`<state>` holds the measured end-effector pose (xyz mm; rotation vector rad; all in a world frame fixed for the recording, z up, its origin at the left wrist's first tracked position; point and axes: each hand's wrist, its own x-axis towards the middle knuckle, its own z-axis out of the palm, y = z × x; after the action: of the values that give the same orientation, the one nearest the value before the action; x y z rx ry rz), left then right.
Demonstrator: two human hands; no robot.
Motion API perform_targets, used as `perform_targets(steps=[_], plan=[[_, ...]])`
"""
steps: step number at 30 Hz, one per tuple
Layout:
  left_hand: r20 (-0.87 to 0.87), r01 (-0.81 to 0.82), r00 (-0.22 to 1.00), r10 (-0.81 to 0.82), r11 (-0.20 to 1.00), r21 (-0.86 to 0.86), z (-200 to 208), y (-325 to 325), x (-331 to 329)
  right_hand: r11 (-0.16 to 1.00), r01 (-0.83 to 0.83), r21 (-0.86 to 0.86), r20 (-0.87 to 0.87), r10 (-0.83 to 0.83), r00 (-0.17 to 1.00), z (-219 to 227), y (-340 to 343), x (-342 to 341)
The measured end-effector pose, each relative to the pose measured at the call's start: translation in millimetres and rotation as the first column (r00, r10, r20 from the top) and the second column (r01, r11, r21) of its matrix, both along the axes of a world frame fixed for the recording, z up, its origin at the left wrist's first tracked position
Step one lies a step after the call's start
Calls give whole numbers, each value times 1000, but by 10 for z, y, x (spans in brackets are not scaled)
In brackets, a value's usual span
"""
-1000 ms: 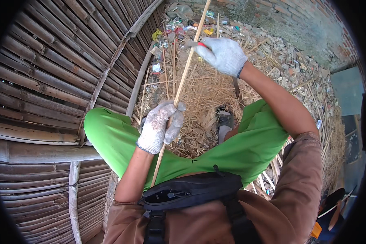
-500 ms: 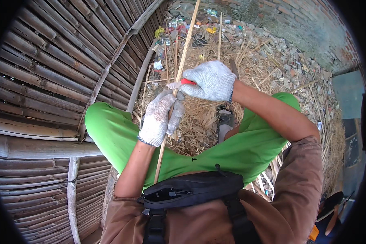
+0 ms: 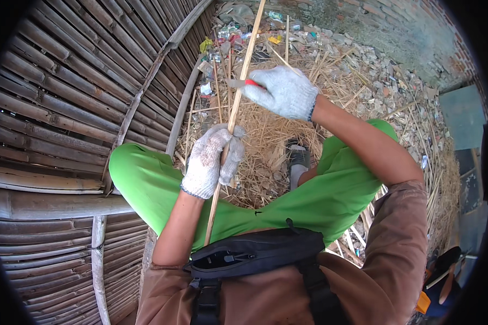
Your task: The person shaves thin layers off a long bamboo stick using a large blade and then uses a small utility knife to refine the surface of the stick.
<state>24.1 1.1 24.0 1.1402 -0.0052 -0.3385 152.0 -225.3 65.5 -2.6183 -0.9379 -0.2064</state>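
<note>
A long, pale bamboo strip (image 3: pixel 246 60) runs from my lap up past the top edge of the view, tilted slightly right. My left hand (image 3: pixel 207 157), in a soiled white knit glove, is wrapped round the strip above my left thigh. Farther up, my right hand (image 3: pixel 288 93), gloved the same way, grips a knife (image 3: pixel 251 83) with a red handle. Its short blade lies across the strip, apart from my left hand. The gloved fingers cover most of the knife handle.
A bamboo slat wall (image 3: pixel 76 92) stands close on my left. Straw and shavings (image 3: pixel 260 162) cover the ground between my green-trousered legs, with scattered litter (image 3: pixel 244 32) beyond. A brick wall (image 3: pixel 385 38) rises at the far right. A black waist bag (image 3: pixel 255 252) lies across my lap.
My right hand and the knife have slid up along the strip, away from my left hand. The left hand keeps its hold, nearly in the same place.
</note>
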Motion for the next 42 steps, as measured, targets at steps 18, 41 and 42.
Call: perform_targets(steps=[18, 41, 42], plan=[[18, -106, 994, 104, 990, 94, -54, -40, 41, 970, -226, -91, -20, 225, 974, -131, 150, -330], [72, -84, 994, 84, 996, 3, -40, 26, -7, 962, -268, -51, 54, 271, 961, -152, 180, -315], [58, -91, 994, 90, 996, 15, -17, 6, -11, 963, -263, -51, 52, 265, 963, -146, 171, -299]])
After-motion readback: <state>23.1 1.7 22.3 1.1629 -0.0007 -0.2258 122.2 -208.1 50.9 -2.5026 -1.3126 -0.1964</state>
